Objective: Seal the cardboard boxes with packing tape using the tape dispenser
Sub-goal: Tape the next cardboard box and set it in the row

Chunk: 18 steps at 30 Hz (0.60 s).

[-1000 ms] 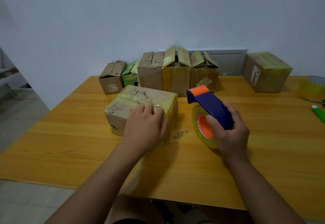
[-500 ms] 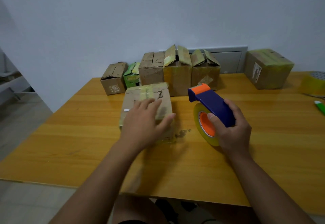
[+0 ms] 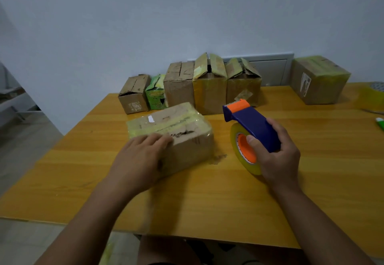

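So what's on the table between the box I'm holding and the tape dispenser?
Head view: only bare tabletop with a small scuffed residue patch near the box; dispenser apart.

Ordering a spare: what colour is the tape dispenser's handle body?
Dark blue, with orange blade guard and core: the tape dispenser in the head view.

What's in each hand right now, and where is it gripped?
The right hand grips the tape dispenser by its blue handle, thumb on the orange hub. The left hand holds nothing; its fingers rest flat on the taped cardboard box.
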Available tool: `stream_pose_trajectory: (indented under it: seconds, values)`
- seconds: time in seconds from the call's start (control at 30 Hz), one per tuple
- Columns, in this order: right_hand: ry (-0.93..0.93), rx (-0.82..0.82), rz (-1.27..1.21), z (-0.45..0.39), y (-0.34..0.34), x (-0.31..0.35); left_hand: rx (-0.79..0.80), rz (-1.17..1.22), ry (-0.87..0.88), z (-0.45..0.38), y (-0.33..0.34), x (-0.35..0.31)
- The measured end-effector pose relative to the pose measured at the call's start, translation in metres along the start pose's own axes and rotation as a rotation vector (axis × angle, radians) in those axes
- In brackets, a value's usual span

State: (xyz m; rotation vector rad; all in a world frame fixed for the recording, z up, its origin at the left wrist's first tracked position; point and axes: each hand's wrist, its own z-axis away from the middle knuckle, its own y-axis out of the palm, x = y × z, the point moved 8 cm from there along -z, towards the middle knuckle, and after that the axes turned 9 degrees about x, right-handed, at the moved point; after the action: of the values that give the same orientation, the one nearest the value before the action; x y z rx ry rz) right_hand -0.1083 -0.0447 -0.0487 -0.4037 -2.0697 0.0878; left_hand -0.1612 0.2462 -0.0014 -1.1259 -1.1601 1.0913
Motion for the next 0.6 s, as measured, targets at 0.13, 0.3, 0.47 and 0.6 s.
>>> stream_pose_trajectory:
  seconds: [0.13,0.3,0.47,0.6]
  values:
    - [0.004,0.003,0.009,0.0,0.0,0.0,-0.193,0.017,-0.125,-0.001,-0.013,0.005]
    - [0.006,-0.004,0.017,0.0,-0.001,-0.001,-0.222,0.284,-0.154,-0.027,-0.007,-0.044]
    - [0.006,-0.002,0.005,0.001,-0.002,-0.001,-0.189,0.122,-0.161,-0.048,0.005,-0.069]
    - [0.002,-0.002,0.005,0.0,-0.001,-0.001,-0.229,0.233,0.001,-0.037,0.002,-0.065]
